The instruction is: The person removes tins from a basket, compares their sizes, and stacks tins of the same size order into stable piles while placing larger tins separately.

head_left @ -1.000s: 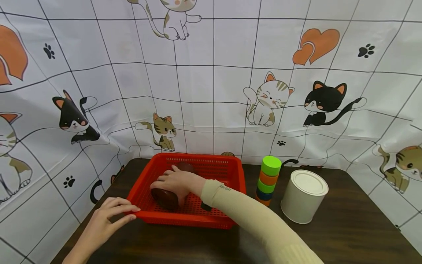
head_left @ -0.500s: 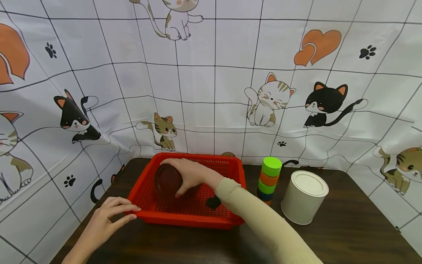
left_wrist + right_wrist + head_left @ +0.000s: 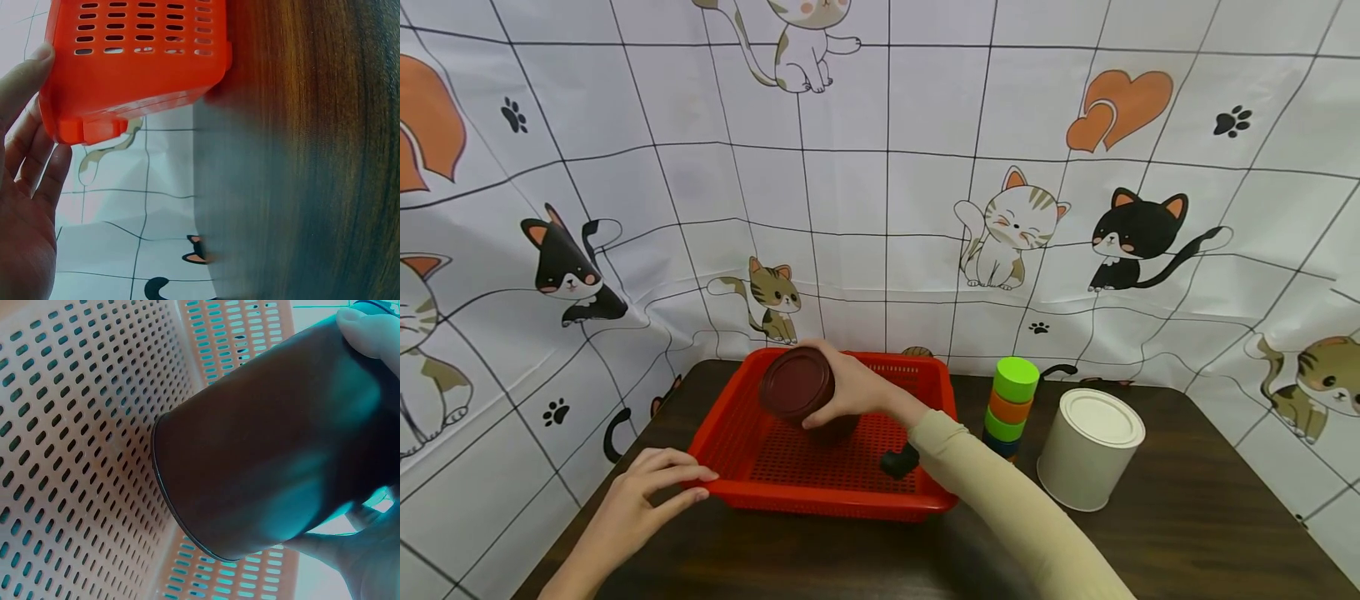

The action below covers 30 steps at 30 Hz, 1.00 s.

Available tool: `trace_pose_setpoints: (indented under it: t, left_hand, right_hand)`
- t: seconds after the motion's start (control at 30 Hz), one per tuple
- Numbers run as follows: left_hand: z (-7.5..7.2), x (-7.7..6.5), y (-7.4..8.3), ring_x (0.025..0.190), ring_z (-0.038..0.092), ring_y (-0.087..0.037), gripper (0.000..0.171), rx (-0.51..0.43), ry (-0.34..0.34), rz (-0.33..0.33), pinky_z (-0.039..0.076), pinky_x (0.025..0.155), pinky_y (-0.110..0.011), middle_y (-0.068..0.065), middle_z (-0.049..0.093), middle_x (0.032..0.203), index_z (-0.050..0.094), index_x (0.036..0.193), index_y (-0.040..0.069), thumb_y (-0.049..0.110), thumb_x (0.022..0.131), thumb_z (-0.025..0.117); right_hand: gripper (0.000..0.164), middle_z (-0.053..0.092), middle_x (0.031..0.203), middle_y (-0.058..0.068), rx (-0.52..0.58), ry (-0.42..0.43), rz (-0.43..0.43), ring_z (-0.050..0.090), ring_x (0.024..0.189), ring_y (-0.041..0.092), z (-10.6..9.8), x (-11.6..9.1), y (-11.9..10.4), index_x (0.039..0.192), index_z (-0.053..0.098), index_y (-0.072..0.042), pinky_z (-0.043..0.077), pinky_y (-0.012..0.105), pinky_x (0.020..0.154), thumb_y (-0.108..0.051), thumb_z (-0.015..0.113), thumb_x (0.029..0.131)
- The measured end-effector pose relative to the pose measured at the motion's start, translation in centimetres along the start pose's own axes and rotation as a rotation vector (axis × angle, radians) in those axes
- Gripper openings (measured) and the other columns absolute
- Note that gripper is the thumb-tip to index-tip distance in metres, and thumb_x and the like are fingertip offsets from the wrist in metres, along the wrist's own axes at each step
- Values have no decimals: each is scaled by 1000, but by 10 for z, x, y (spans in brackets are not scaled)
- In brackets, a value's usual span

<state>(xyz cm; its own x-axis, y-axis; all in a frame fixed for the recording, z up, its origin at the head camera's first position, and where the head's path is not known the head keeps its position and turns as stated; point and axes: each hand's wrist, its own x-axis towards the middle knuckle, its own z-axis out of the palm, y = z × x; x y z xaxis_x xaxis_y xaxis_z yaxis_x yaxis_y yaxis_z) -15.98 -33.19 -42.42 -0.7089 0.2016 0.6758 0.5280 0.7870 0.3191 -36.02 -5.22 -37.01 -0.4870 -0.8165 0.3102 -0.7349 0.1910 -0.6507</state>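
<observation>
In the head view, my right hand (image 3: pixel 853 385) grips a dark brown-red canister (image 3: pixel 797 383) near its lidded top, thumb on one side and fingers on the other. The canister leans inside a red plastic basket (image 3: pixel 820 502). Seen from the right wrist, the canister (image 3: pixel 262 450) is tilted with its lower rim close to the perforated basket floor (image 3: pixel 87 456); whether it touches I cannot tell. My left hand (image 3: pixel 636 504) pinches the basket's front left corner. In the left wrist view, the thumb and fingers of that hand (image 3: pixel 28 169) lie on either side of the basket's rim (image 3: pixel 53 94).
Right of the basket stands a stack of green, orange and blue round pieces (image 3: pixel 1011 400). Beside it is a cream lidded can (image 3: pixel 1092 450). The dark wooden table (image 3: pixel 820 558) meets a cat-patterned sheet (image 3: pixel 887 192) behind and at the sides.
From lying in the basket, the canister has been raised to a more upright tilt, lid up, and carried slightly back and right by my right hand. My left hand stays at the corner.
</observation>
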Motion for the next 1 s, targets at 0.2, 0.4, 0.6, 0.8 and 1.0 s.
trace_pose_setpoints:
  t: [0.2, 0.4, 0.6, 0.8, 1.0]
  left_hand:
    - [1, 0, 1, 97, 43, 6, 46, 0, 4, 12, 38, 77, -10, 14, 65, 97, 76, 98, 32, 4, 63, 88]
    - [0, 1, 1, 97, 43, 7, 45, 7, -2, -3, 37, 77, -9, 15, 65, 97, 76, 97, 32, 4, 63, 89]
    - [0, 0, 1, 96, 42, 8, 47, 15, -5, -8, 37, 77, -9, 16, 65, 97, 76, 97, 34, 5, 63, 88]
    - [1, 0, 0, 97, 42, 8, 46, 17, -7, -6, 37, 78, -9, 16, 64, 97, 76, 97, 34, 5, 63, 88]
    - [1, 0, -1, 97, 42, 8, 46, 20, -12, -10, 37, 77, -8, 16, 65, 97, 76, 96, 33, 4, 63, 88]
  right_hand:
    - [104, 50, 142, -2, 38, 50, 18, 54, 127, 12, -4, -6, -1, 150, 26, -24, 47, 36, 105, -25, 91, 69]
    - [103, 48, 143, -2, 135, 101, 40, 52, 128, 13, -11, -13, -9, 150, 25, -27, 44, 40, 108, -19, 90, 70]
    - [101, 46, 145, -2, 216, 146, 19, 51, 129, 15, -19, -19, -15, 150, 25, -28, 43, 42, 109, -11, 87, 72]
    - [102, 48, 144, 0, 279, 174, 6, 52, 130, 16, -28, -24, -20, 150, 23, -28, 42, 44, 110, -7, 86, 72]
    - [104, 48, 145, -1, 318, 195, -26, 51, 131, 16, -36, -29, -20, 150, 22, -35, 42, 43, 110, -2, 84, 73]
